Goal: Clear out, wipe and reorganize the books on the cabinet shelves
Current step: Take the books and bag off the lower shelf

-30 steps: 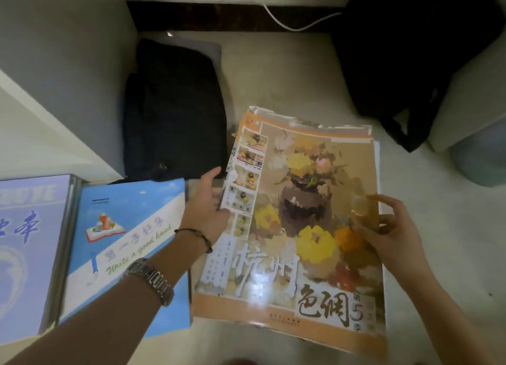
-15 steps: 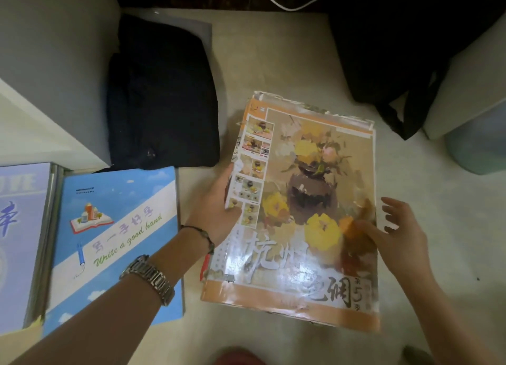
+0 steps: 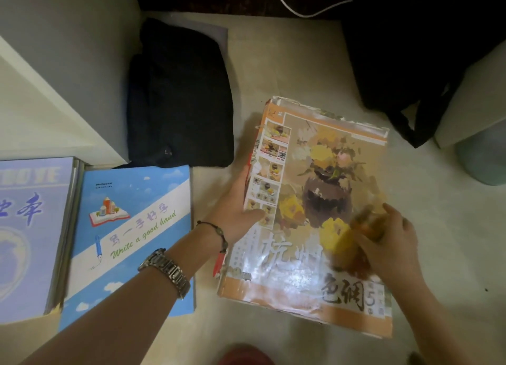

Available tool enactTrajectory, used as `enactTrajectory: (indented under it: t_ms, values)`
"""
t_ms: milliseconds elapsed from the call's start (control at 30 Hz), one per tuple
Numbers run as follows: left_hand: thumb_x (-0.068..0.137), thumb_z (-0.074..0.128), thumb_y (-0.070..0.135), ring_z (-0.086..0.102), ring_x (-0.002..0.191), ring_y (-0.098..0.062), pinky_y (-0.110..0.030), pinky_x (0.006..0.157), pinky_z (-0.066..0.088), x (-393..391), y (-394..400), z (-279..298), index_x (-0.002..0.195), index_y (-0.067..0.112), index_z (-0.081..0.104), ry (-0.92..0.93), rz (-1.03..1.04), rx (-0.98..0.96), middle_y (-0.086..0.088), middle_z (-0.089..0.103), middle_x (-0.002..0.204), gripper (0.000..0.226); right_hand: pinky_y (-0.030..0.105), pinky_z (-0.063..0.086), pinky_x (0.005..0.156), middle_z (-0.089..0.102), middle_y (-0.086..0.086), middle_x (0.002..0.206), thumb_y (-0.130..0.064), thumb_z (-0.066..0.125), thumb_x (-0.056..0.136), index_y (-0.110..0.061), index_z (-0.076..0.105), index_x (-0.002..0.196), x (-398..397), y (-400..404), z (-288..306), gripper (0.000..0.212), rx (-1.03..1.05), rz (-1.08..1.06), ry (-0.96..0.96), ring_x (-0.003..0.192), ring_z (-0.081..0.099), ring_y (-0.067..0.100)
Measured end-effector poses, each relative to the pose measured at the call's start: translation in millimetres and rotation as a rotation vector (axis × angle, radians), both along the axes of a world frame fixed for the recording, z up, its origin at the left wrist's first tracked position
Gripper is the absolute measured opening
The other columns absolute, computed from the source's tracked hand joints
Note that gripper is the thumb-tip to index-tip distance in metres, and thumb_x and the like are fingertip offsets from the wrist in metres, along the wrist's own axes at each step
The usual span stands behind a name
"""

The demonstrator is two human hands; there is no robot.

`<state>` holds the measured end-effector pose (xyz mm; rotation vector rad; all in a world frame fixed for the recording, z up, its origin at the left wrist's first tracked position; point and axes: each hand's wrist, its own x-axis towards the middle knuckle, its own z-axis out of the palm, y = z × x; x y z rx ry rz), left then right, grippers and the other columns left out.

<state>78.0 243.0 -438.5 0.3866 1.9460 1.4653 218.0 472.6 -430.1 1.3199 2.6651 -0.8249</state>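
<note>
A stack of large art books (image 3: 315, 173), topped by an orange cover with a painted vase of flowers, sits low over the pale floor, its edges worn. My left hand (image 3: 232, 208) grips the stack's left edge, thumb on the cover and fingers hidden beneath. My right hand (image 3: 391, 241) lies on the right side of the cover and is blurred by motion. To the left, a blue workbook (image 3: 131, 228) reading "Write a good hand" lies flat beside a purple book (image 3: 27, 228).
The white cabinet (image 3: 54, 91) fills the upper left. A folded black bag (image 3: 180, 99) lies against its side. Another black bag (image 3: 405, 50) slumps at the upper right beside a teal bin (image 3: 484, 159). A white cable (image 3: 301, 9) runs along the dark skirting.
My right hand has left the stack's right edge and slid leftward onto the cover. The stack has shifted slightly to the right, while my left hand keeps its grip.
</note>
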Motion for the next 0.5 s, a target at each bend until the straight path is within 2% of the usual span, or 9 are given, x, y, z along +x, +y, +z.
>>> enactTrajectory:
  t_ms: [67, 133, 200, 267, 300, 367, 400, 500]
  values:
    - [0.088, 0.062, 0.022, 0.058, 0.108, -0.001, -0.031, 0.093, 0.05, -3, -10, 8, 0.131, 0.034, 0.042, 0.03, 0.059, -0.063, 0.017, 0.062, 0.117, 0.049, 0.043, 0.038, 0.098, 0.044, 0.015, 0.137, -0.024, 0.069, 0.083, -0.014, 0.038, 0.14, -12, -12, 11, 0.066, 0.033, 0.06, 0.043, 0.121, 0.043, 0.034]
    - [0.089, 0.059, 0.031, 0.058, 0.097, 0.002, -0.019, 0.086, 0.046, -5, -23, 14, 0.114, 0.031, 0.051, 0.078, 0.126, -0.155, 0.021, 0.061, 0.102, 0.027, 0.038, 0.047, 0.089, 0.056, 0.005, 0.125, -0.028, 0.064, 0.086, -0.02, 0.045, 0.133, -26, -27, 18, 0.052, -0.007, 0.127, 0.062, 0.107, 0.056, 0.026]
    - [0.09, 0.057, 0.022, 0.057, 0.095, -0.001, -0.014, 0.084, 0.043, -7, -38, 15, 0.109, 0.028, 0.055, 0.132, 0.203, -0.195, 0.018, 0.06, 0.099, 0.02, 0.03, 0.051, 0.079, 0.064, -0.009, 0.104, -0.033, 0.06, 0.086, -0.028, 0.052, 0.119, -38, -40, 20, 0.034, -0.005, 0.22, 0.077, 0.092, 0.062, 0.017]
    - [0.089, 0.059, 0.014, 0.06, 0.097, -0.008, -0.022, 0.09, 0.045, -11, -53, 11, 0.102, 0.027, 0.058, 0.153, 0.275, -0.182, 0.009, 0.063, 0.101, 0.018, 0.011, 0.044, 0.068, 0.061, -0.013, 0.096, -0.029, 0.06, 0.09, -0.029, 0.052, 0.113, -48, -57, 24, 0.025, -0.04, 0.257, 0.079, 0.085, 0.06, 0.011]
    - [0.088, 0.06, 0.012, 0.061, 0.096, -0.01, -0.025, 0.09, 0.047, -12, -62, 9, 0.097, 0.028, 0.058, 0.146, 0.299, -0.172, 0.006, 0.064, 0.1, 0.019, 0.012, 0.043, 0.068, 0.061, -0.011, 0.096, -0.029, 0.06, 0.09, -0.027, 0.052, 0.116, -53, -65, 23, 0.027, -0.066, 0.269, 0.089, 0.086, 0.06, 0.011]
    - [0.087, 0.061, 0.009, 0.062, 0.093, -0.012, -0.027, 0.088, 0.048, -18, -77, 2, 0.092, 0.03, 0.057, 0.13, 0.309, -0.172, 0.003, 0.065, 0.099, 0.022, 0.024, 0.047, 0.072, 0.061, -0.009, 0.098, -0.03, 0.06, 0.09, -0.023, 0.05, 0.125, -65, -83, 23, 0.037, -0.077, 0.305, 0.094, 0.087, 0.059, 0.011]
    - [0.087, 0.061, 0.01, 0.062, 0.093, -0.012, -0.026, 0.087, 0.049, -20, -83, 0, 0.093, 0.03, 0.058, 0.122, 0.302, -0.181, 0.002, 0.066, 0.1, 0.021, 0.027, 0.046, 0.072, 0.06, -0.009, 0.098, -0.03, 0.06, 0.09, -0.022, 0.049, 0.128, -72, -93, 24, 0.04, -0.074, 0.326, 0.085, 0.087, 0.057, 0.01]
    - [0.089, 0.059, 0.012, 0.061, 0.095, -0.012, -0.018, 0.082, 0.047, -30, -100, 0, 0.099, 0.025, 0.059, 0.091, 0.295, -0.17, 0.002, 0.065, 0.102, 0.017, 0.033, 0.051, 0.078, 0.06, -0.01, 0.101, -0.03, 0.06, 0.091, -0.024, 0.051, 0.127, -89, -119, 32, 0.038, -0.087, 0.368, 0.07, 0.095, 0.059, 0.011]
